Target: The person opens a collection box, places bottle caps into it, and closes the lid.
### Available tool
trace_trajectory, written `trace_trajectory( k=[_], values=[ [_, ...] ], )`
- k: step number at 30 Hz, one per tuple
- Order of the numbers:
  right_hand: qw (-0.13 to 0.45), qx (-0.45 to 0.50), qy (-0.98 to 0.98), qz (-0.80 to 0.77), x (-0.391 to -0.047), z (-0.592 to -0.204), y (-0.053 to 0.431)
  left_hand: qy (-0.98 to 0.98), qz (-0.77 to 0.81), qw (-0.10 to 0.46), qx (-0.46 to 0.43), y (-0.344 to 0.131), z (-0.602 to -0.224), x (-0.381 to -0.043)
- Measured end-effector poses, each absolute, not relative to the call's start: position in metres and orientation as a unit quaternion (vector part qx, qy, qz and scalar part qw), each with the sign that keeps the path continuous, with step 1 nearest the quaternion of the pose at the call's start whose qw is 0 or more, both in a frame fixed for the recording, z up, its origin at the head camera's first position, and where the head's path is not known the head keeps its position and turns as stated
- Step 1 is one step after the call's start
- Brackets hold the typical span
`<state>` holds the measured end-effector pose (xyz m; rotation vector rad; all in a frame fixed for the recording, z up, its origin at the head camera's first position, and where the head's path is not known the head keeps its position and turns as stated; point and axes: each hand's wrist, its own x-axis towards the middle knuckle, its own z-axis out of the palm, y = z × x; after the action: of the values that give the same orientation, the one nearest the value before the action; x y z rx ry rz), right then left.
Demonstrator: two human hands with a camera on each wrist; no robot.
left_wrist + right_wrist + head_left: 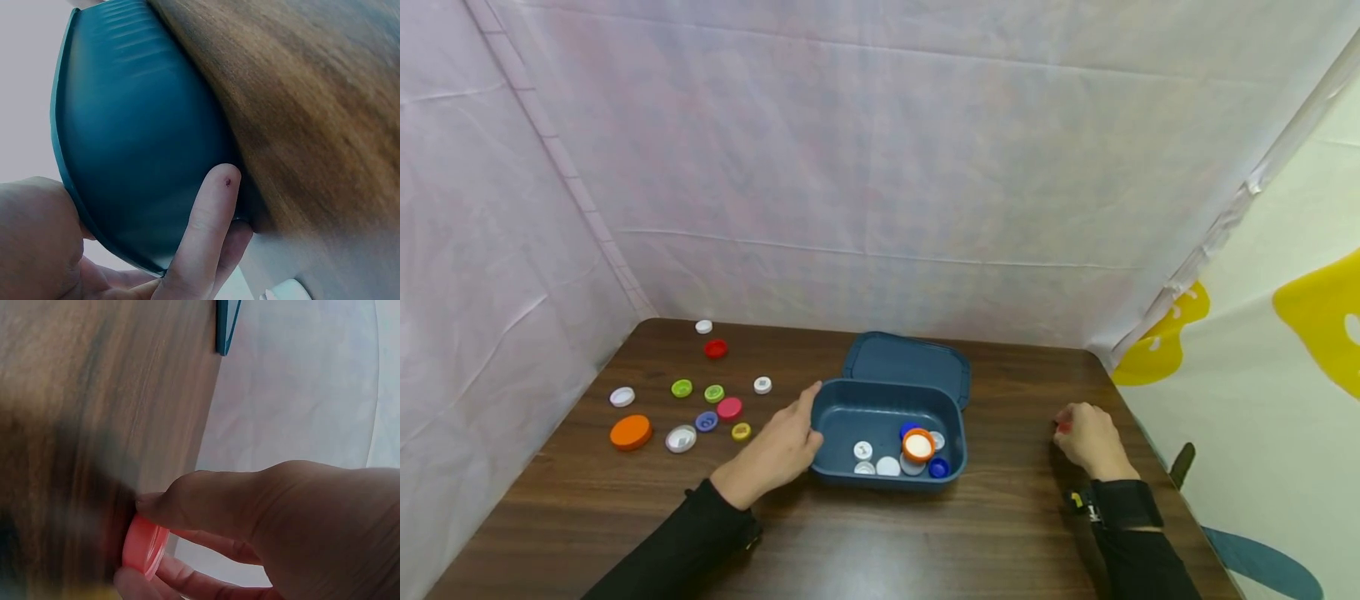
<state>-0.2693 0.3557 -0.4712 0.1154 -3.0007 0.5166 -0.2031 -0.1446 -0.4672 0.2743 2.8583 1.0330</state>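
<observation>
From my station, the head view shows two hands well apart over a dark wood table (1000, 533). The left hand (773, 450) holds the near-left end of a blue box (880, 481); the right hand (1092, 440) is off to the box's right, gripping a red cap (1063, 427) mostly hidden by its own fingers. A matching lid (906, 362) lies behind the box, partly covered by it. Inside, an orange-rimmed cap (918, 446) sits over others, so I can't count those underneath. Loose caps, among them a big orange cap (631, 433), are scattered to the left.

The left wrist view has the box's outer wall filling much of the frame, with fingers on both sides of the rim. I judge the box light and fairly stiff, likely to slide if nudged; the rim looks the best place to steady it. Its interior is out of sight here, and a pale object at the bottom edge is cut off.

In the right wrist view, thumb and fingers pinch the red cap on edge, close to the tabletop. I'd expect light, hard, slightly slick plastic, best taken by opposite sides of its rim. I can't tell whether it touches the wood; the yellow patch below is too blurred to identify
</observation>
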Motion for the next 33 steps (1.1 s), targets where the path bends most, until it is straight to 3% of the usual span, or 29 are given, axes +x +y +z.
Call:
trace_trajectory(
  k=[10,27,33],
  values=[
    [0.094,0.086,-0.976,0.177,-0.263,-0.459,0.322,0.935,0.341,0.045,0.093,-0.146,-0.467,-0.203],
    [0.169,0.188,-0.945,0.207,-0.238,-0.426,0.218,0.936,0.335,0.056,0.093,-0.146,-0.468,-0.204],
    [0.146,0.228,-0.94,0.208,-0.228,-0.429,0.175,0.936,0.336,0.053,0.092,-0.146,-0.468,-0.205]
  ],
)
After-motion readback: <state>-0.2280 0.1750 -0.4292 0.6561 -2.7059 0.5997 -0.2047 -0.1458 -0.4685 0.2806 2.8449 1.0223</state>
